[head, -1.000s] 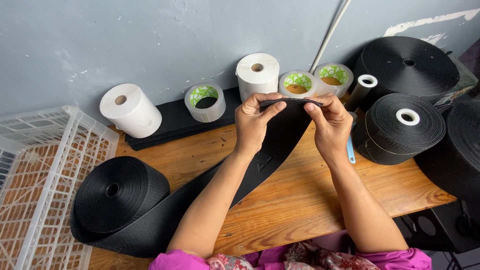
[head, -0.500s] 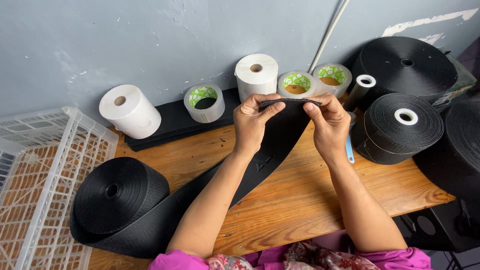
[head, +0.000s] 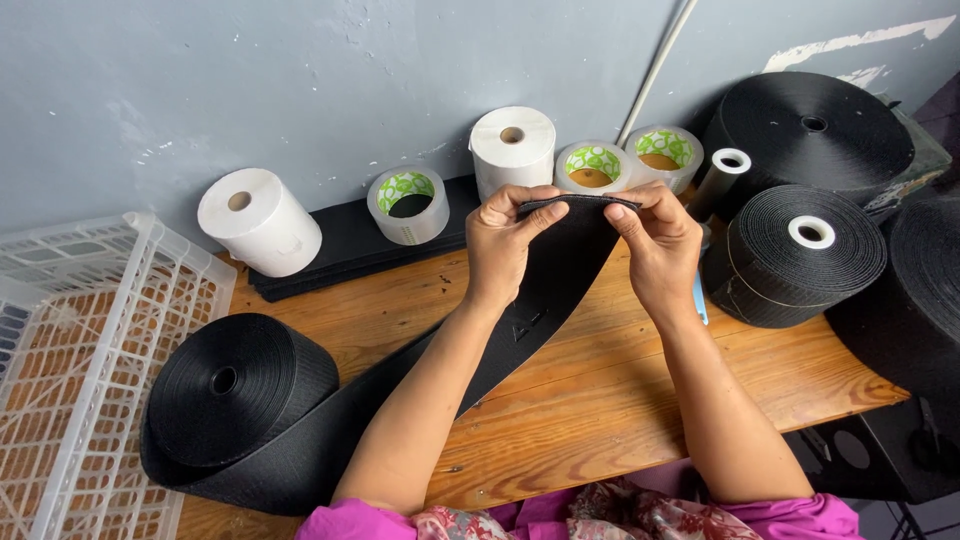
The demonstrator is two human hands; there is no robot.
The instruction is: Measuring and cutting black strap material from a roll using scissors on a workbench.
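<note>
A wide black strap [head: 560, 262] runs from a big black roll [head: 235, 390] at the lower left, up across the wooden table [head: 600, 400]. Its free end is raised in front of me. My left hand [head: 503, 240] pinches the left part of that end with thumb and fingers. My right hand [head: 655, 236] pinches the right part, and the top edge is folded over between both hands.
A white plastic crate [head: 70, 350] stands at the left. Against the grey wall stand two white paper rolls [head: 260, 222], several clear tape rolls [head: 407, 203] and flat black strips [head: 350, 245]. More black rolls [head: 800, 250] crowd the right side.
Both hands stay pinched on the strap end at about the same place; the strap and rolls have not visibly moved.
</note>
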